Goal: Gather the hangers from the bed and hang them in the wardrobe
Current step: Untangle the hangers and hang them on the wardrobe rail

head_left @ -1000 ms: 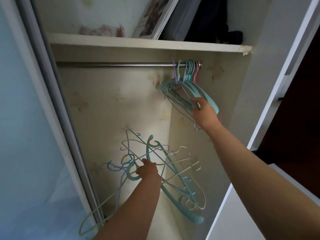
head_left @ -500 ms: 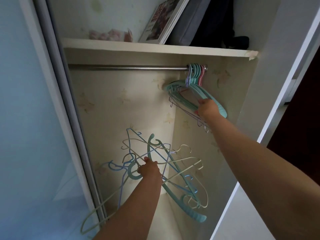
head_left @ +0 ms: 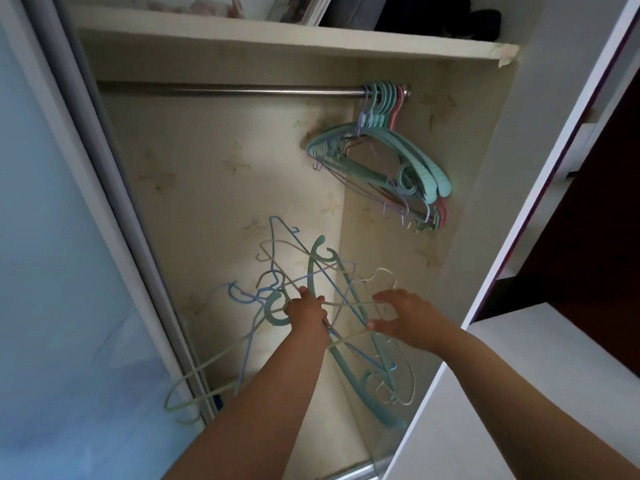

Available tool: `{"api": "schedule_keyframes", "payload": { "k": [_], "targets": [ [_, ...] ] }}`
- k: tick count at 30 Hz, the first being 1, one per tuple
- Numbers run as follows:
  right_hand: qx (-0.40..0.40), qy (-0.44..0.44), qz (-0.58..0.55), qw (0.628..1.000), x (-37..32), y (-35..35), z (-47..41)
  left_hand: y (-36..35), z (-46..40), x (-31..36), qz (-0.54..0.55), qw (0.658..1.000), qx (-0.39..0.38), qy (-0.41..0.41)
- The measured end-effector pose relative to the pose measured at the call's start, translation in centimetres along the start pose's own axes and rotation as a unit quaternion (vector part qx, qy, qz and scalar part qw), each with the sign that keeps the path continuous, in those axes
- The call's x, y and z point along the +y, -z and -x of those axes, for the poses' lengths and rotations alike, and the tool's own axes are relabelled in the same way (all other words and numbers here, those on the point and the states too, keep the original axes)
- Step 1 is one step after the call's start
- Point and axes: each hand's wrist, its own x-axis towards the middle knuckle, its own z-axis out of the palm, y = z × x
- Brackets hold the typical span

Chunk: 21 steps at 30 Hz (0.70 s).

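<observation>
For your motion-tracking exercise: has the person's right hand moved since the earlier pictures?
Yes. The right hand has left the hung hangers by the rail and dropped down and leftward to the tangled bundle of hangers that the left hand grips.

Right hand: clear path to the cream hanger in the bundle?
Probably yes. The right hand is open at the bundle of hangers that the left hand grips, its fingers at a cream hanger, with nothing between them.

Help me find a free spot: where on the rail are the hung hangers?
The hung hangers are bunched at the rail's far right end, against the wardrobe's right inner wall.
</observation>
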Motion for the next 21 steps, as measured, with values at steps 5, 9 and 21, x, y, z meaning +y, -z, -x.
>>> {"api": "schedule_keyframes", "payload": {
  "k": [5,9,21],
  "targets": [
    [0.107,-0.066,-0.048,0.991,2.5,-0.9,-1.2,-0.7,2.1,-1.7,-0.004,0.998,-0.052,0.034],
    [0.116,-0.145,-0.025,0.982,5.3,-1.8,-1.7,-1.1,2.9,-4.7,-0.026,0.997,-0.070,0.005],
    [-0.033,-0.186,0.004,0.982,9.0,-2.6,2.5,1.8,2.1,-10.8,-0.112,0.989,-0.097,0.025]
  ]
}}
